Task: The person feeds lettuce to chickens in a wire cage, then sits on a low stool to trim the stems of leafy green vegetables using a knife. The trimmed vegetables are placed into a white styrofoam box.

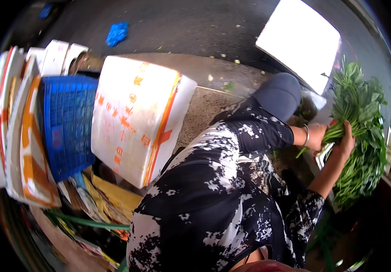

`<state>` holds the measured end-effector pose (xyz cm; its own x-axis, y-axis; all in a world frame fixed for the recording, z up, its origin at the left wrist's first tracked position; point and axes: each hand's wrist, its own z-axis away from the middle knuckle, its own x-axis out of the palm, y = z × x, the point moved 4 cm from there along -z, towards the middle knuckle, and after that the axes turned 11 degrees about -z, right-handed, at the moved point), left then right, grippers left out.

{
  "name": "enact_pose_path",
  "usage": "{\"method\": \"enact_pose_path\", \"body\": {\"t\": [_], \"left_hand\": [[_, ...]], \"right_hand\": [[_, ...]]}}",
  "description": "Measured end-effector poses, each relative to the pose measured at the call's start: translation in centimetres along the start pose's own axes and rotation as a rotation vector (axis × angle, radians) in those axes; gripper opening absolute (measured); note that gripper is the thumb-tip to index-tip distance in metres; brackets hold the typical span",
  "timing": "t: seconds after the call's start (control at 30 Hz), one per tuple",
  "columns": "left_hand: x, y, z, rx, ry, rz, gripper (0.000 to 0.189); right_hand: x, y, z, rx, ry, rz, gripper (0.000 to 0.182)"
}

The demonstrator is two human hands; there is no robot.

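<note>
A bunch of leafy green vegetables (355, 91) is held at its stems by both my hands, at the right of the view. My left hand (314, 136), with a bangle at the wrist, closes around the lower stems. Just beyond it, my right hand (345, 140) grips the same bunch nearer the leaves. Under and beside the hands lies a large heap of similar greens (358, 173), with its stems toward me. The container beneath the heap is mostly hidden.
A white foam box (131, 115) with orange printing stands left, beside a blue plastic crate (69, 122) and stacked foam lids (29, 136). A bright white panel (301, 40) is ahead, beyond my knee (278, 95). A blue plastic bag (117, 33) and leaf scraps litter the dark ground.
</note>
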<state>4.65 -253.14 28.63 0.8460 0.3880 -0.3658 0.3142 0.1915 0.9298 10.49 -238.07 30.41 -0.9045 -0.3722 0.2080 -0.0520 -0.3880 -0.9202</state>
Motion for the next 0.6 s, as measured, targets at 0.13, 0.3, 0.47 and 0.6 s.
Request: {"method": "enact_pose_path", "body": {"t": [0.13, 0.3, 0.47, 0.6], "left_hand": [[-4.2, 0.1, 2.3, 0.022, 0.335, 0.217, 0.030], [-15.5, 2.8, 7.9, -0.004, 0.154, 1.158, 0.016], [-27.1, 1.7, 18.7, 0.115, 0.644, 1.103, 0.032], [-32.5, -2.2, 30.1, 0.066, 1.059, 0.832, 0.038]], "right_hand": [[8.1, -2.7, 2.7, -0.053, -0.266, 0.237, 0.042], [18.3, -7.2, 8.2, -0.143, -0.695, 0.202, 0.043], [19.3, -6.3, 10.5, -0.126, -0.871, 0.171, 0.051], [12.9, -0.4, 6.5, 0.103, -0.681, 0.379, 0.053]]}}
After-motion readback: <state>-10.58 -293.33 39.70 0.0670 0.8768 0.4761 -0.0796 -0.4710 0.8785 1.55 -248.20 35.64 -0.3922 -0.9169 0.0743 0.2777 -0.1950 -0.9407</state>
